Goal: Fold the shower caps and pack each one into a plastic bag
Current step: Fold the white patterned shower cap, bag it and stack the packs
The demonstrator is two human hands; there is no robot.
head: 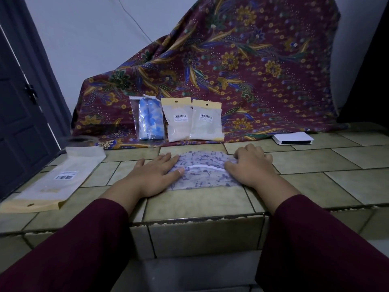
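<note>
A translucent shower cap [203,171] with a purple print lies flat on the tiled counter [315,165], its white elastic edge showing across the middle. My left hand [155,173] presses flat on the cap's left side, fingers straight. On the cap's right side my right hand [250,167] rests with its fingers bent over the edge. An empty plastic bag [54,180] with a barcode label and a yellow header lies to the left. Against the cloth at the back stand a clear bag holding a blue patterned cap [150,119] and two packed bags [193,121] with yellow headers.
A maroon floral cloth [252,70] drapes over something behind the counter. A white flat box [292,138] lies at the back right. A dark door [23,102] stands at the left. The counter's front edge drops off just below my wrists.
</note>
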